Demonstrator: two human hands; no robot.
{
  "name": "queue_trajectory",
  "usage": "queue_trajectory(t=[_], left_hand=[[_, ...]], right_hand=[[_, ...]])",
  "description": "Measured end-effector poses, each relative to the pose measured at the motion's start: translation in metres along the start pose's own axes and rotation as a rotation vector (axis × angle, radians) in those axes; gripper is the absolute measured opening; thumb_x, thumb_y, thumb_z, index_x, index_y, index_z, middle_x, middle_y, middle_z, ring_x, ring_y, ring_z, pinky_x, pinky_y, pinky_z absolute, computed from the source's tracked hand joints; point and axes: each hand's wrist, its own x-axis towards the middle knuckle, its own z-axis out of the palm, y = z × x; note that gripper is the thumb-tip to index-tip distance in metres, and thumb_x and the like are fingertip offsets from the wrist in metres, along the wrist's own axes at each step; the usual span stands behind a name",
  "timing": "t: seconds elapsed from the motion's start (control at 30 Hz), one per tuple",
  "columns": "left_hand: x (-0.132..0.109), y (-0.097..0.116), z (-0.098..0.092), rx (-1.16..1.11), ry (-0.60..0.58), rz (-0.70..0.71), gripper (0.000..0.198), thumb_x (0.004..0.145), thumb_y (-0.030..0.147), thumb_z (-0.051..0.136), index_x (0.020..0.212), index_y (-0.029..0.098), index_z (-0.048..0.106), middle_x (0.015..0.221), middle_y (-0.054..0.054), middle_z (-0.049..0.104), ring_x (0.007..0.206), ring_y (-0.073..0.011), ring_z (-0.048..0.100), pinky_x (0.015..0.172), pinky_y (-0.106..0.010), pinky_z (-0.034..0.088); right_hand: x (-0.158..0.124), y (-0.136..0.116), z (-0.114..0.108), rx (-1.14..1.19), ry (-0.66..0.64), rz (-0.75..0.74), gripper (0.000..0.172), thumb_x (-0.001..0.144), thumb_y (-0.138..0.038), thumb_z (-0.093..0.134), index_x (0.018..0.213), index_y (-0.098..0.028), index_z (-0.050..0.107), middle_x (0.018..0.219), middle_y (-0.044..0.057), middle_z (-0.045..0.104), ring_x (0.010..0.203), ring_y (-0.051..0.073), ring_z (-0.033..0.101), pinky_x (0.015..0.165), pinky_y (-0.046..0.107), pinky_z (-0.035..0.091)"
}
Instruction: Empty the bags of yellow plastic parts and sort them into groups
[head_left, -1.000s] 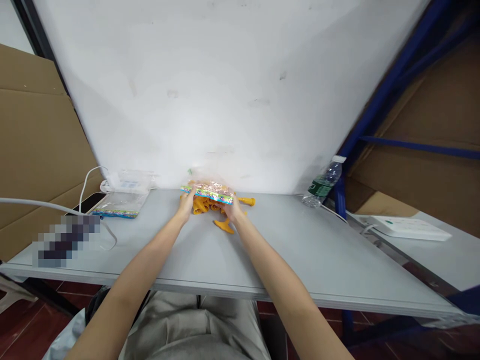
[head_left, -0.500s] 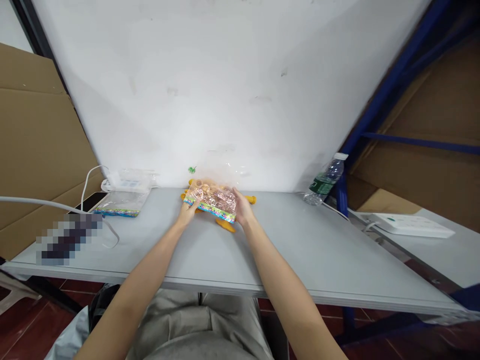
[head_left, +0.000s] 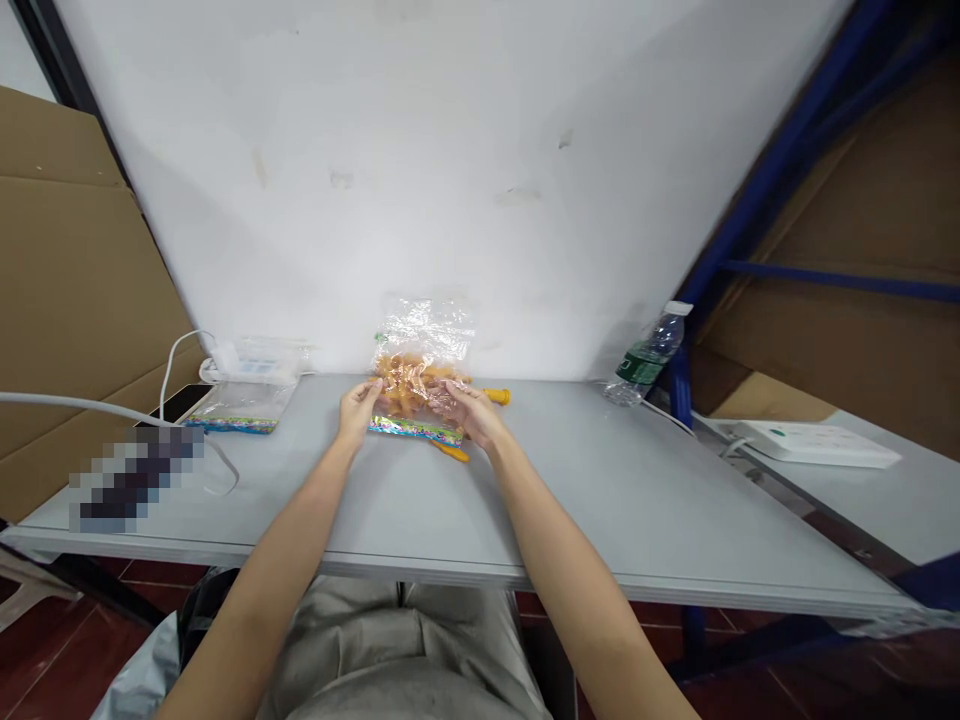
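Note:
A clear plastic bag (head_left: pixel 426 330) with a colourful printed band along its lower edge is held up between my hands. My left hand (head_left: pixel 359 408) pinches its left side. On the right side, my right hand (head_left: pixel 474 410) grips it with bent fingers. Orange-yellow pieces (head_left: pixel 409 380) show through the plastic; whether they lie inside the bag or behind it I cannot tell. An orange-yellow tube-like piece (head_left: pixel 496 396) sticks out to the right of the bag. Below the bag's lower edge, another orange-yellow piece (head_left: pixel 452 452) rests on the table.
A second clear bag (head_left: pixel 251 400) with a printed band lies at the left, near a dark phone-like slab (head_left: pixel 184 403) and white cables. A plastic bottle (head_left: pixel 649 355) leans at the back right. Beyond it lies a white power strip (head_left: pixel 817 443). A white wall stands behind the grey table (head_left: pixel 600 500).
The bag has been raised from a slanted, flatter pose to a more upright one, its clear top now higher. My left hand has shifted slightly left and up to the bag's side.

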Motion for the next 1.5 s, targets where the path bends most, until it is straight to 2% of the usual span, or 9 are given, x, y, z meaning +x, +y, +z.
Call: queue_trajectory(t=[0.1, 0.27, 0.43, 0.63, 0.83, 1.0, 1.27, 1.4, 1.5], left_hand=[[0.001, -0.002, -0.001, 0.003, -0.015, 0.023, 0.047, 0.059, 0.061, 0.076, 0.068, 0.016, 0.064, 0.053, 0.000, 0.062, 0.053, -0.0140, 0.059, 0.057, -0.027, 0.047], [0.001, -0.003, -0.001, 0.010, -0.043, 0.027, 0.049, 0.057, 0.060, 0.078, 0.073, 0.015, 0.066, 0.059, 0.000, 0.065, 0.049, -0.0129, 0.057, 0.051, -0.026, 0.047], [-0.001, -0.002, -0.001, 0.049, -0.030, 0.018, 0.047, 0.060, 0.060, 0.077, 0.074, 0.017, 0.065, 0.050, 0.004, 0.057, 0.041, -0.0100, 0.049, 0.041, -0.022, 0.041], [-0.004, 0.003, 0.001, 0.024, -0.070, 0.036, 0.045, 0.060, 0.058, 0.078, 0.072, 0.017, 0.062, 0.051, 0.004, 0.057, 0.041, -0.0085, 0.048, 0.041, -0.021, 0.037], [-0.003, 0.008, -0.001, 0.006, 0.003, 0.095, 0.044, 0.066, 0.059, 0.074, 0.076, 0.018, 0.060, 0.053, 0.006, 0.056, 0.044, -0.0073, 0.048, 0.043, -0.020, 0.036], [-0.003, 0.010, -0.001, 0.016, 0.028, 0.086, 0.042, 0.069, 0.057, 0.072, 0.073, 0.019, 0.054, 0.044, 0.008, 0.049, 0.037, -0.0062, 0.042, 0.039, -0.019, 0.033], [-0.002, 0.009, -0.004, 0.007, 0.006, 0.053, 0.043, 0.068, 0.056, 0.074, 0.081, 0.021, 0.053, 0.039, 0.012, 0.040, 0.030, -0.0051, 0.033, 0.033, -0.018, 0.026], [-0.002, 0.007, -0.004, 0.011, -0.039, 0.042, 0.045, 0.067, 0.060, 0.073, 0.078, 0.021, 0.054, 0.038, 0.013, 0.036, 0.028, -0.0043, 0.029, 0.031, -0.018, 0.023], [-0.003, 0.006, -0.003, 0.031, -0.009, 0.046, 0.043, 0.072, 0.062, 0.068, 0.077, 0.021, 0.056, 0.038, 0.012, 0.033, 0.028, -0.0042, 0.026, 0.030, -0.018, 0.019]], right_hand=[[0.002, 0.003, 0.002, 0.039, 0.049, -0.022, 0.029, 0.070, -0.041, 0.079, 0.092, -0.022, 0.073, 0.089, 0.003, 0.075, 0.079, 0.019, 0.070, 0.072, 0.032, 0.057], [0.008, 0.009, 0.002, 0.127, 0.229, -0.127, 0.028, 0.066, -0.041, 0.081, 0.086, -0.023, 0.072, 0.093, 0.000, 0.075, 0.090, 0.020, 0.069, 0.077, 0.032, 0.057], [0.012, 0.012, 0.002, 0.212, 0.324, -0.159, 0.024, 0.059, -0.034, 0.084, 0.075, -0.022, 0.070, 0.081, 0.000, 0.074, 0.081, 0.019, 0.068, 0.074, 0.031, 0.056], [0.013, 0.013, -0.002, 0.152, 0.358, -0.184, 0.030, 0.053, -0.037, 0.088, 0.067, -0.022, 0.065, 0.066, -0.004, 0.066, 0.063, 0.013, 0.060, 0.060, 0.025, 0.050], [0.012, 0.021, -0.002, -0.029, 0.312, -0.161, 0.043, 0.052, -0.054, 0.085, 0.063, -0.020, 0.061, 0.055, -0.006, 0.057, 0.050, 0.008, 0.046, 0.047, 0.023, 0.038], [0.014, 0.023, -0.002, 0.019, 0.353, -0.177, 0.043, 0.056, -0.057, 0.083, 0.061, -0.022, 0.057, 0.052, -0.007, 0.054, 0.047, 0.009, 0.046, 0.044, 0.024, 0.038], [0.020, 0.023, -0.006, 0.122, 0.394, -0.203, 0.031, 0.062, -0.049, 0.081, 0.075, -0.025, 0.065, 0.070, -0.004, 0.068, 0.073, 0.016, 0.064, 0.063, 0.028, 0.052], [0.020, 0.024, -0.008, 0.089, 0.417, -0.256, 0.025, 0.060, -0.040, 0.082, 0.073, -0.025, 0.066, 0.075, -0.003, 0.071, 0.080, 0.016, 0.065, 0.073, 0.028, 0.053], [0.019, 0.023, -0.007, 0.069, 0.438, -0.280, 0.023, 0.060, -0.036, 0.081, 0.071, -0.024, 0.065, 0.072, -0.003, 0.069, 0.076, 0.015, 0.064, 0.073, 0.027, 0.052]])
